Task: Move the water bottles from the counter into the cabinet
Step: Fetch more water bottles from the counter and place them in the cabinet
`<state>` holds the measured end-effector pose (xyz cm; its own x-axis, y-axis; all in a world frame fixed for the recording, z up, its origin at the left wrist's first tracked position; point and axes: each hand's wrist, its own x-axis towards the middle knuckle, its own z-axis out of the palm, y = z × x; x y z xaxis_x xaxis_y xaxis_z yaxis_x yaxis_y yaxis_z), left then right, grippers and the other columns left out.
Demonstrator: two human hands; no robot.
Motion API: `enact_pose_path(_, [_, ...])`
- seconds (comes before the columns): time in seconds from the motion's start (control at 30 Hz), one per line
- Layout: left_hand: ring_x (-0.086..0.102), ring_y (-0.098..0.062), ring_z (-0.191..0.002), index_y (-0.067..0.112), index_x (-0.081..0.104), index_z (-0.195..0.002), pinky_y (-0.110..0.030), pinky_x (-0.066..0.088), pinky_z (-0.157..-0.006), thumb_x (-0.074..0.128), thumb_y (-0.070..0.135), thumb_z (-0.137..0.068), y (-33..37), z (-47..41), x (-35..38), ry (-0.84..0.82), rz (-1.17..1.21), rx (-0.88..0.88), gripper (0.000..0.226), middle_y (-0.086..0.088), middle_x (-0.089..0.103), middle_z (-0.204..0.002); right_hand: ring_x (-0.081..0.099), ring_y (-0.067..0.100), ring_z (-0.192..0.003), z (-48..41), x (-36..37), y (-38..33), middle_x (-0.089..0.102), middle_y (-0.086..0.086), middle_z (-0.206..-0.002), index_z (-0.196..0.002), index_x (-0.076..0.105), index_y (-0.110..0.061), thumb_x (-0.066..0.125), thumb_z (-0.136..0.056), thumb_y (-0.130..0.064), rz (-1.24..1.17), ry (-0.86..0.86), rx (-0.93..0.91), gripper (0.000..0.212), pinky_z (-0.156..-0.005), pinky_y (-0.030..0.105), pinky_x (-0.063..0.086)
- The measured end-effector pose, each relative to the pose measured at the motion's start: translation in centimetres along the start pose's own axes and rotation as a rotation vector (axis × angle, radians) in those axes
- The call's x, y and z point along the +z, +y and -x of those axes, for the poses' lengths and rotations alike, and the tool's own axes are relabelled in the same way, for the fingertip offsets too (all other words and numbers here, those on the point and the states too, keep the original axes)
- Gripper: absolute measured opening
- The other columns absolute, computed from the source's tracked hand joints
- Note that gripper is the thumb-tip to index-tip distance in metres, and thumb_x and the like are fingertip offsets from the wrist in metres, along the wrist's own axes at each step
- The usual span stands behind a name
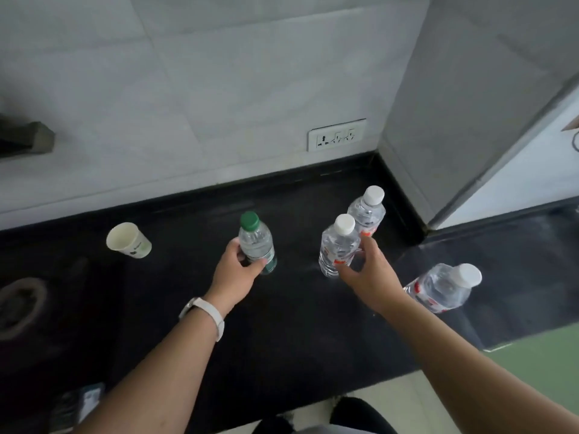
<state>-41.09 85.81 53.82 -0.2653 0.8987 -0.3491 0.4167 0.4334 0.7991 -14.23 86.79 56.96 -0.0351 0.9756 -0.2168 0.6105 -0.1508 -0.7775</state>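
Several clear water bottles stand on the black counter. My left hand grips the green-capped bottle around its lower body. My right hand has its fingers curled around the lower part of a white-capped bottle with a red label. A second white-capped bottle stands just behind it, touching or nearly touching my right fingers. A third white-capped bottle stands to the right of my right forearm. No cabinet is in view.
A white paper cup stands at the left of the counter. A wall socket sits on the tiled back wall. A grey wall corner juts out at the right. A dark round fitting lies at the far left.
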Motion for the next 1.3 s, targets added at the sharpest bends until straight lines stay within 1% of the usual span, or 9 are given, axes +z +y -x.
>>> enact_pose_path(0.13, [0.059, -0.005, -0.115, 0.033, 0.05, -0.135, -0.031, 0.046, -0.101, 0.084, 0.028, -0.082, 0.3, -0.5, 0.8, 0.017, 0.077, -0.037, 0.063, 0.016, 0.063, -0.122, 0.06, 0.011, -0.1, -1.6, -0.1, 0.9, 0.06, -0.012, -0.118, -0.142, 0.037, -0.035, 0.074, -0.079, -0.035, -0.041, -0.051, -0.038, 0.074, -0.084, 0.028, 0.044])
enact_pose_path(0.23, [0.063, -0.007, -0.111, 0.036, 0.053, -0.125, -0.036, 0.05, -0.102, 0.086, 0.029, -0.079, 0.5, -0.6, 1.9, 0.086, 0.148, -0.058, 0.057, 0.012, 0.066, -0.119, 0.061, 0.012, -0.098, -2.5, -0.1, 1.6, 0.061, -0.013, -0.113, -0.138, 0.036, -0.04, 0.075, -0.077, -0.038, -0.085, -0.098, -0.014, 0.073, -0.084, 0.03, 0.045])
enact_pose_path(0.33, [0.064, -0.006, -0.107, 0.042, 0.052, -0.113, -0.036, 0.053, -0.098, 0.086, 0.027, -0.079, 0.9, -0.3, 3.5, 0.196, 0.187, -0.052, 0.05, 0.012, 0.066, -0.115, 0.059, 0.007, -0.097, -3.1, 0.4, 2.4, 0.061, -0.017, -0.109, -0.131, 0.041, -0.036, 0.079, -0.077, -0.034, -0.126, -0.123, -0.035, 0.066, -0.081, 0.023, 0.041])
enact_pose_path(0.57, [0.066, -0.003, -0.101, 0.034, 0.057, -0.119, -0.03, 0.054, -0.091, 0.087, 0.029, -0.076, 1.2, 1.4, 6.0, 0.4, 0.269, -0.081, 0.053, 0.015, 0.068, -0.109, 0.059, 0.0, -0.104, -4.4, 1.5, 3.4, 0.061, -0.018, -0.118, -0.135, 0.038, -0.04, 0.083, -0.074, -0.025, -0.222, -0.159, -0.091, 0.077, -0.078, 0.004, 0.039])
enact_pose_path(0.67, [0.067, -0.001, -0.1, 0.039, 0.058, -0.115, -0.028, 0.054, -0.088, 0.088, 0.031, -0.073, 0.7, 3.2, 6.3, 0.417, 0.29, -0.106, 0.052, 0.016, 0.07, -0.109, 0.059, 0.001, -0.102, -4.5, 2.0, 3.2, 0.061, -0.018, -0.113, -0.126, 0.043, -0.038, 0.084, -0.073, -0.021, -0.259, -0.137, -0.097, 0.069, -0.088, 0.018, 0.046])
enact_pose_path(0.8, [0.068, -0.001, -0.099, 0.039, 0.06, -0.115, -0.031, 0.056, -0.09, 0.089, 0.03, -0.071, -0.1, 5.9, 6.0, 0.444, 0.312, -0.133, 0.053, 0.017, 0.071, -0.108, 0.058, -0.003, -0.093, -4.1, 2.5, 2.9, 0.057, -0.022, -0.103, -0.114, 0.042, -0.039, 0.084, -0.072, -0.019, -0.223, -0.101, -0.127, 0.063, -0.087, 0.026, 0.049])
enact_pose_path(1.0, [0.069, -0.004, -0.101, 0.042, 0.06, -0.114, -0.034, 0.056, -0.093, 0.09, 0.027, -0.07, -2.4, 10.5, 4.2, 0.53, 0.346, -0.193, 0.055, 0.017, 0.071, -0.108, 0.058, 0.013, -0.104, -2.7, 4.2, 1.9, 0.058, -0.012, -0.112, -0.116, 0.043, -0.038, 0.085, -0.068, -0.029, -0.139, -0.17, -0.202, 0.064, -0.09, 0.039, 0.052])
enact_pose_path(1.17, [0.068, -0.007, -0.104, 0.037, 0.061, -0.12, -0.038, 0.056, -0.095, 0.09, 0.028, -0.069, -4.9, 14.6, 2.0, 0.61, 0.386, -0.232, 0.06, 0.015, 0.071, -0.112, 0.059, 0.01, -0.103, 0.4, 6.5, -0.2, 0.059, -0.013, -0.112, -0.114, 0.041, -0.042, 0.085, -0.069, -0.028, -0.139, -0.263, -0.233, 0.064, -0.077, 0.018, 0.043])
enact_pose_path(1.3, [0.069, -0.006, -0.101, 0.034, 0.062, -0.121, -0.036, 0.057, -0.092, 0.09, 0.027, -0.069, -7.8, 19.3, -0.1, 0.696, 0.431, -0.258, 0.06, 0.015, 0.072, -0.109, 0.059, 0.006, -0.098, 4.5, 8.8, -2.8, 0.058, -0.017, -0.109, -0.113, 0.041, -0.043, 0.085, -0.07, -0.027, -0.137, -0.348, -0.265, 0.064, -0.074, 0.018, 0.043])
